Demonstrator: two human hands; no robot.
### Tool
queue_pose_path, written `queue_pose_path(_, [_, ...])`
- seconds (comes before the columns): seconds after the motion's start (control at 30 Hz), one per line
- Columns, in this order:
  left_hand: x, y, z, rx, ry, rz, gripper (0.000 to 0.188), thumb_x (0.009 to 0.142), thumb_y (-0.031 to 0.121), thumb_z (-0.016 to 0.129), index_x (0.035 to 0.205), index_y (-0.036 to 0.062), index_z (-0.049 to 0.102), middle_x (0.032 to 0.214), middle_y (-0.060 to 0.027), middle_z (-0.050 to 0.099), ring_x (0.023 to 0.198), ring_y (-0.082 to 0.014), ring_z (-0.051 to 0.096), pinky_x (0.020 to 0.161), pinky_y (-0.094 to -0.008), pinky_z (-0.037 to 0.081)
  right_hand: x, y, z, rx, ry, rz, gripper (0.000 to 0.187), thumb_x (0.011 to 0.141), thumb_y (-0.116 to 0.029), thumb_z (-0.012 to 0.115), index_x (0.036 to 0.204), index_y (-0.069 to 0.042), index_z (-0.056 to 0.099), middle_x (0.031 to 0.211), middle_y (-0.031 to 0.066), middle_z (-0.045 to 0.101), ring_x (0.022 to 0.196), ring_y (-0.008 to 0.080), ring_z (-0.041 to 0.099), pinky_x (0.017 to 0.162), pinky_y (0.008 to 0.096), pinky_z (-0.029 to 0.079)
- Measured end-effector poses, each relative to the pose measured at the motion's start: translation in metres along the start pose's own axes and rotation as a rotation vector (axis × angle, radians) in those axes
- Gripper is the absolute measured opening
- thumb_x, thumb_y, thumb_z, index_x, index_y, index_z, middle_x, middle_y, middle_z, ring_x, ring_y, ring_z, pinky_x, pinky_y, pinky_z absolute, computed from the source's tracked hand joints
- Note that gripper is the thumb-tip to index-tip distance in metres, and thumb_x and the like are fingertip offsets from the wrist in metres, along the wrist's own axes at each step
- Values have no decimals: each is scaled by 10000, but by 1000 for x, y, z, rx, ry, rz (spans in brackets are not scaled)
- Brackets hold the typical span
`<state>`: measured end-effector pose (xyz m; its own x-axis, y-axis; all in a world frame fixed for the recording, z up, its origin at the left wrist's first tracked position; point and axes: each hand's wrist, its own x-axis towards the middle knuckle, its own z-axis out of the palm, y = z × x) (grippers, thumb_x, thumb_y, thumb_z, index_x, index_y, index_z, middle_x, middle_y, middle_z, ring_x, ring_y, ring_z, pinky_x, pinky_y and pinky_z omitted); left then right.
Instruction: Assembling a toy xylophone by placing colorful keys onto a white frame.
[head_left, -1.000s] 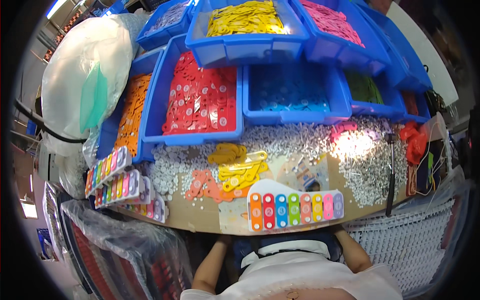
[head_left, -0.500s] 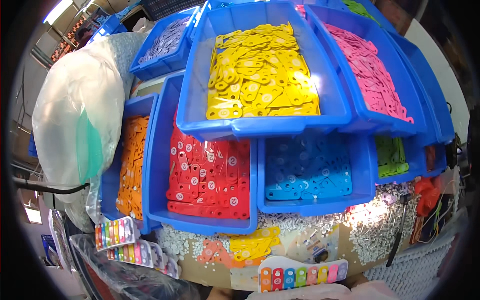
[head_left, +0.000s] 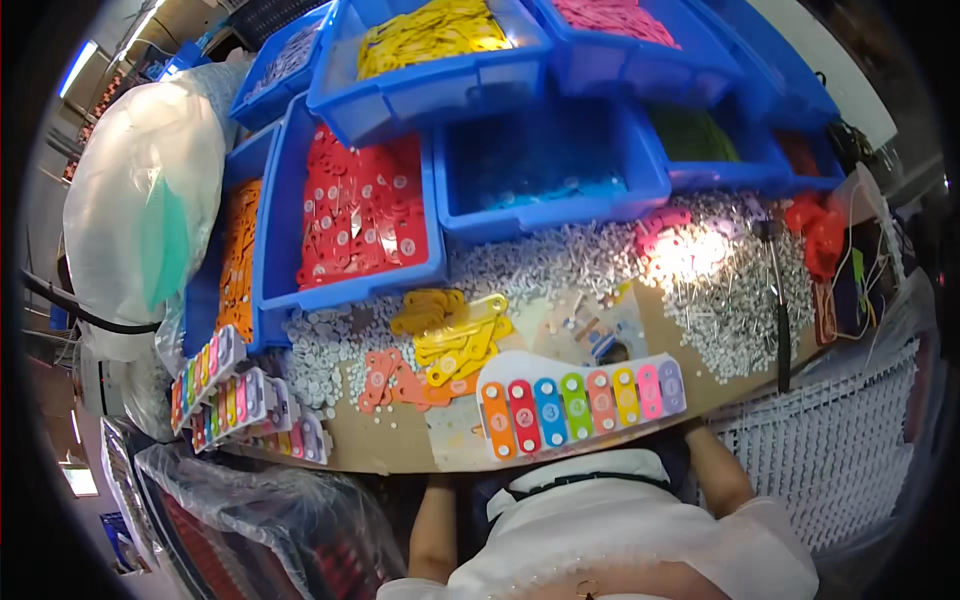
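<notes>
Both my forearms reach under the table's near edge, and my left hand and right hand are hidden there. On the tabletop just beyond them lies a toy xylophone [head_left: 585,402] with a white base and a row of coloured bars. Loose yellow bars [head_left: 462,345] are heaped beside it on the left, next to several coral-orange bars [head_left: 392,380]. More toy xylophones [head_left: 240,400] with the same coloured bars are stacked at the table's left corner.
Blue bins hold red bars [head_left: 360,210], orange bars [head_left: 240,245], yellow bars [head_left: 435,35] and pink bars [head_left: 615,18]. Small metal fasteners [head_left: 735,300] cover the back and right of the table, with a black-handled screwdriver [head_left: 783,345] on them. A white plastic basket [head_left: 830,450] stands at right.
My view has tipped downward, so the bins sit higher and my torso and forearms now show. The xylophone on the table appears unmoved.
</notes>
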<state>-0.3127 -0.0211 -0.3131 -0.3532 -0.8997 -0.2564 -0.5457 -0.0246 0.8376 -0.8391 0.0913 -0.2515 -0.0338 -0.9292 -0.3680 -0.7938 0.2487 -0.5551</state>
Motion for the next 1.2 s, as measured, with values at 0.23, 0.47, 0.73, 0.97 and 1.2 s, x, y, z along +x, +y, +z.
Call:
queue_pose_path(0.23, [-19,114,-42,851,-227,232,383,913,276,553,1234,74,602,1297,-166,580,1176,-361,548,991,-444,446,-52,-77,-92,-350,-350,62,412,941,-272,553,1273,-29,568,1167,209,634,1063,313,623,941,372,478])
queue_pose_path(0.47, [52,404,-125,-137,-909,368,155,937,126,615,1014,33,713,915,-135,700,848,-206,685,731,-306,532,14,-231,-249,295,-128,-218,155,873,-169,682,912,-19,692,803,104,676,736,138,648,628,304,494])
queue_pose_path(0.73, [188,417,-6,644,-129,727,174,724,36,672,884,11,608,871,-162,606,814,-356,621,716,-414,519,130,-249,-190,-60,574,-541,187,763,-97,700,889,-16,587,860,137,575,813,334,584,713,407,477])
queue_pose_path(0.97, [188,415,-18,458,19,788,275,755,-36,645,1022,28,634,939,-133,621,825,-300,662,719,-378,544,125,-242,-193,4,529,-485,116,758,-23,681,841,-2,603,828,127,588,774,323,611,666,390,501])
queue_pose_path(1.2, [138,437,-17,-63,-259,613,181,805,-8,686,984,17,683,885,-101,651,776,-221,674,697,-308,541,96,-223,-212,38,600,-267,115,798,-35,659,907,-5,641,836,132,633,781,315,645,696,377,515])
